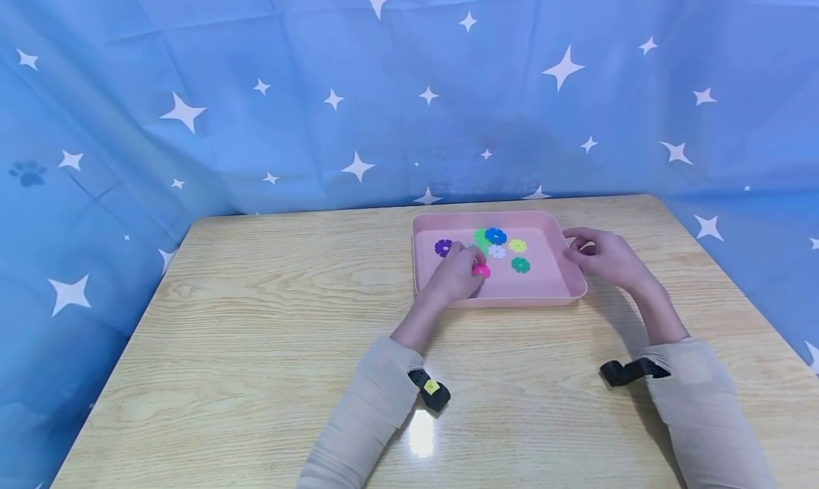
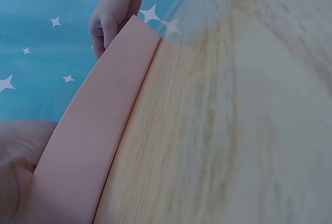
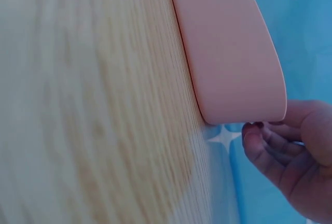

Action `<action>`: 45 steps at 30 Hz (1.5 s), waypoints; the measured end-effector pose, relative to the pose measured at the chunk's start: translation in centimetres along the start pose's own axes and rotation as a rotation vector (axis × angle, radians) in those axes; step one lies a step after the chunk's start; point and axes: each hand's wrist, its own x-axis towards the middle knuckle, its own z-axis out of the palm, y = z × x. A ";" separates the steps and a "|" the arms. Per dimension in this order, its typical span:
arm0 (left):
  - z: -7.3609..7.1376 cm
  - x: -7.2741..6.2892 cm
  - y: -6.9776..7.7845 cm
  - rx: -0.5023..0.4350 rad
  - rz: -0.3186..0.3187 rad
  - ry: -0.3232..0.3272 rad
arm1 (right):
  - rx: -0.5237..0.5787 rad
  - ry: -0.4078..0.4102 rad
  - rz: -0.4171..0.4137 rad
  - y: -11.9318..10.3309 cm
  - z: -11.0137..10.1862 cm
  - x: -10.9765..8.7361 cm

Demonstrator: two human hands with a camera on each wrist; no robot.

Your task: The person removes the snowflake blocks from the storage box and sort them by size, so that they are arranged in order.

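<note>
Inside the pink tray (image 1: 499,302), my left hand (image 1: 456,272) pinches a hot-pink notched plastic disc (image 1: 482,270) between thumb and fingers. Round it on the tray floor lie more notched discs: purple (image 1: 443,247), blue (image 1: 495,235), white (image 1: 496,251), yellow (image 1: 517,245) and green (image 1: 521,265). A light green disc (image 1: 481,237) lies partly under the blue one. At the tray's right side, my right hand (image 1: 604,256) holds the rim, its fingers bent against the outer wall in the right wrist view. The tray wall (image 2: 93,115) hides the left fingertips in the left wrist view.
The tray stands toward the back of a light wooden table (image 1: 256,318). Behind the table hangs a blue curtain (image 1: 288,84) with white stars. Each forearm wears a black wrist camera (image 1: 434,393) over a pale sleeve.
</note>
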 end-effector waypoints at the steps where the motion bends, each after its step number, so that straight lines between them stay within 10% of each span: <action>1: 0.0 0.0 0.0 -0.002 -0.001 0.001 | -0.002 -0.002 0.001 0.0 0.0 0.0; 29: -1.0 -0.6 -0.4 -0.231 0.226 0.203 | 0.006 -0.011 0.000 0.3 -0.1 0.1; 45: -4.0 -1.4 -2.4 -0.341 0.239 0.296 | 0.008 -0.017 0.015 0.0 -0.2 0.0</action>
